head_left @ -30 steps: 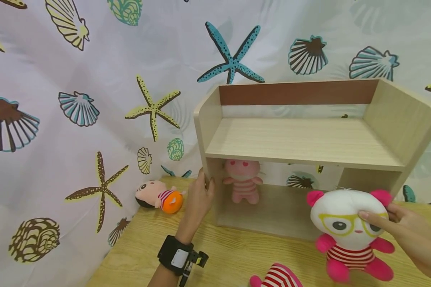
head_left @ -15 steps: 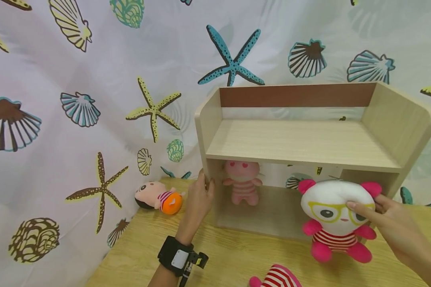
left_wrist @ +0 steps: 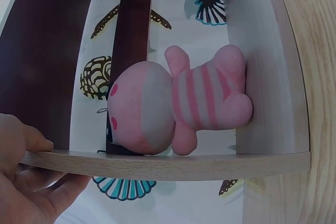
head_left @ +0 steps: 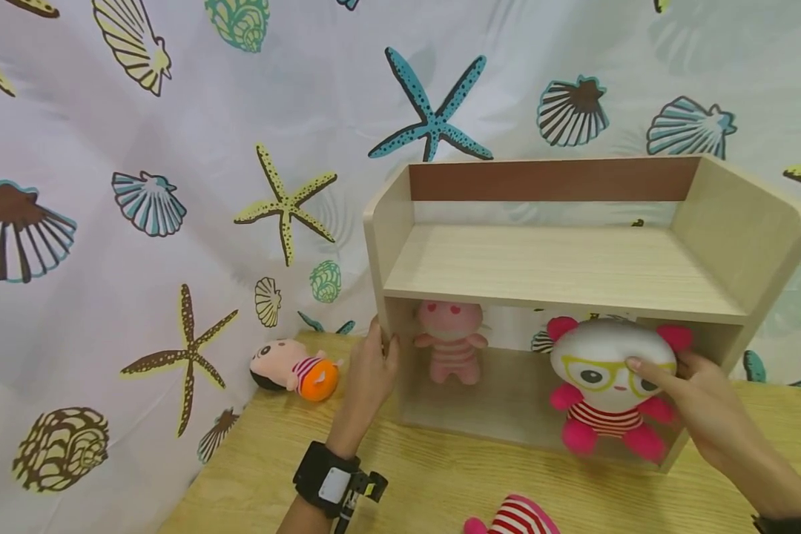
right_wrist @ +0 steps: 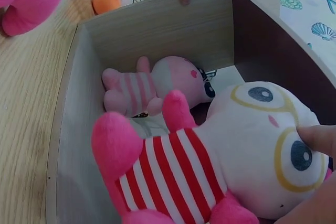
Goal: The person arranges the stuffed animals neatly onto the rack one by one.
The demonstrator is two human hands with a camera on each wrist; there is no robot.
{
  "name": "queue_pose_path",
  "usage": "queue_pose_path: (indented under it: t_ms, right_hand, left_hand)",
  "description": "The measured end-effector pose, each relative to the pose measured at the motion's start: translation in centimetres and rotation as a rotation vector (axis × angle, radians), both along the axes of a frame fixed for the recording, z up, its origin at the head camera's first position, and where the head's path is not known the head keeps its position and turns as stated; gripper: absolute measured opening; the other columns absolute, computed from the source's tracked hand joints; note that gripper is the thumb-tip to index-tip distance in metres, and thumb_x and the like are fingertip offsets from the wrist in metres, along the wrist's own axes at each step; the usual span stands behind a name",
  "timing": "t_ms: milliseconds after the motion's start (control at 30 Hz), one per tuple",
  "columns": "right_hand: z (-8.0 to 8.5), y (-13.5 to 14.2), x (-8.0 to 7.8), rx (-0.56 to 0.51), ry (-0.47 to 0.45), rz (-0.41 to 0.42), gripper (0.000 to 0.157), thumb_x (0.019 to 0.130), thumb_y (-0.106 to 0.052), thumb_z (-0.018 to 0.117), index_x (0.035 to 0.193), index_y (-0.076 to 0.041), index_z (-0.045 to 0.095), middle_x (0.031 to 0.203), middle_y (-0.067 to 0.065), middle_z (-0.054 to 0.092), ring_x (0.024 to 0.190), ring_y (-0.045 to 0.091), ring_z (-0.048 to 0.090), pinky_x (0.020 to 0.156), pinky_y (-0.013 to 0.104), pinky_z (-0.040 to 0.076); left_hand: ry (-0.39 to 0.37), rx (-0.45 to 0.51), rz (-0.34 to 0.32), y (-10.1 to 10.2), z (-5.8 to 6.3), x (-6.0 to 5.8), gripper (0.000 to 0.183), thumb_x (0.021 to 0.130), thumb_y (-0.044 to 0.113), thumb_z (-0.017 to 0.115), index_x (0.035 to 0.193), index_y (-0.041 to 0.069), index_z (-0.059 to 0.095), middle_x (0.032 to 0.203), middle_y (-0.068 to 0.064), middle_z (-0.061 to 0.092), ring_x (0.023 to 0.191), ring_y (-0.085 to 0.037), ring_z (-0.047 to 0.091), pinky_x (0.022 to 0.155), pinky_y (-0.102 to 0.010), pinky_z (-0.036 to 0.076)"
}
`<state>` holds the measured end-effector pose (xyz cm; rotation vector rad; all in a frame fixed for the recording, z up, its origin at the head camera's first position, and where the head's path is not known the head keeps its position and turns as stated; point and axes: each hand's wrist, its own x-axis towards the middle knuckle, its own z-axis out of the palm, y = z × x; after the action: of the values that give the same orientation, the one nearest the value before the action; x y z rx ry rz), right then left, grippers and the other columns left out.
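My right hand (head_left: 707,408) grips a plush panda (head_left: 614,371) by the side of its head, thumb across the face by the yellow glasses. The panda has pink ears and limbs and a red-and-white striped body. It is upright at the right part of the lower compartment of a wooden shelf (head_left: 561,267). My left hand (head_left: 371,371) holds the shelf's left side panel by its front edge, thumb on the inner face and fingers outside in the left wrist view. Just inside that panel stands a pale pink striped plush toy (left_wrist: 205,98) with heart marks on its head.
A plush doll (head_left: 297,368) with orange shorts lies on the wooden table (head_left: 254,460) left of the shelf. Another pink plush with red stripes (head_left: 517,517) lies at the front edge of the head view. A shell-patterned curtain (head_left: 173,126) hangs behind.
My right hand has carried the panda left and back, from in front of the shelf into the lower compartment's right part. My left hand has stayed at the side panel.
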<state>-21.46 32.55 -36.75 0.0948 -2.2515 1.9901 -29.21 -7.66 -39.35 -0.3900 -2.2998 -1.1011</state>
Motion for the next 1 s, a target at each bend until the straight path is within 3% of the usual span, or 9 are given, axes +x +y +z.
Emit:
queue_pose_path:
  t_ms: [100,233,400,533,767,867,1000]
  right_hand:
    - [-0.1,-0.2,-0.7,0.062,0.007,-0.03,0.038,0.099,-0.019,0.064,0.13,-0.013,0.045,0.105,-0.02,0.061,0.093,-0.003,0.06,0.074,0.017,0.052]
    - [-0.5,-0.4,-1.6,0.018,0.008,-0.056,0.044,0.098,-0.02,0.066,0.134,-0.015,0.042,0.109,-0.018,0.056,0.094,-0.004,0.058,0.073,0.018,0.053]
    - [-1.1,-0.5,-2.5,-0.064,0.013,-0.087,0.041,0.096,-0.019,0.068,0.129,-0.025,0.045,0.11,-0.014,0.053,0.094,-0.003,0.057,0.07,0.019,0.053]
    - [-1.5,-0.8,-3.0,-0.091,0.051,-0.097,0.039,0.096,-0.017,0.069,0.127,-0.024,0.047,0.11,-0.012,0.055,0.095,-0.001,0.057,0.073,0.016,0.051]
    - [-1.7,-1.2,-4.1,0.06,0.068,-0.179,0.045,0.096,-0.027,0.068,0.136,-0.022,0.047,0.117,-0.014,0.052,0.104,0.0,0.052,0.079,0.011,0.044]
    - [-1.8,-1.3,-4.5,0.061,0.071,-0.2,0.051,0.096,-0.027,0.068,0.14,-0.022,0.044,0.121,-0.013,0.05,0.108,0.002,0.049,0.08,0.01,0.041]
    - [-2.0,-1.1,-4.8,-0.039,0.089,-0.194,0.042,0.094,-0.02,0.071,0.13,-0.025,0.049,0.113,-0.015,0.055,0.1,-0.001,0.053,0.078,0.01,0.043]
  left_hand:
    - [0.013,-0.008,-0.002,0.1,0.1,0.0,0.038,0.099,0.006,0.059,0.132,-0.008,0.049,0.116,-0.028,0.066,0.094,-0.038,0.07,0.076,-0.047,0.059]
    - [0.018,-0.007,-0.006,0.1,0.1,0.0,0.037,0.099,0.006,0.059,0.131,-0.009,0.049,0.115,-0.028,0.066,0.092,-0.038,0.07,0.075,-0.047,0.059]
    - [0.007,-0.001,-0.018,0.1,0.0,0.0,0.039,0.099,0.004,0.059,0.134,-0.009,0.048,0.118,-0.028,0.065,0.095,-0.039,0.069,0.076,-0.048,0.058]
    - [-0.009,0.001,-0.022,0.1,0.0,0.0,0.041,0.099,0.004,0.059,0.136,-0.009,0.046,0.12,-0.028,0.064,0.096,-0.039,0.069,0.076,-0.048,0.058]
    - [0.001,-0.014,-0.006,0.1,0.3,0.1,0.038,0.099,0.005,0.059,0.133,-0.009,0.048,0.113,-0.027,0.066,0.089,-0.037,0.07,0.073,-0.047,0.059]
    - [0.014,-0.012,-0.005,0.0,0.3,0.1,0.035,0.099,0.004,0.059,0.13,-0.009,0.049,0.11,-0.028,0.067,0.086,-0.037,0.07,0.071,-0.047,0.059]
    - [0.024,-0.012,-0.01,0.0,0.2,0.1,0.034,0.098,0.002,0.059,0.129,-0.01,0.05,0.109,-0.028,0.067,0.085,-0.037,0.069,0.071,-0.047,0.059]
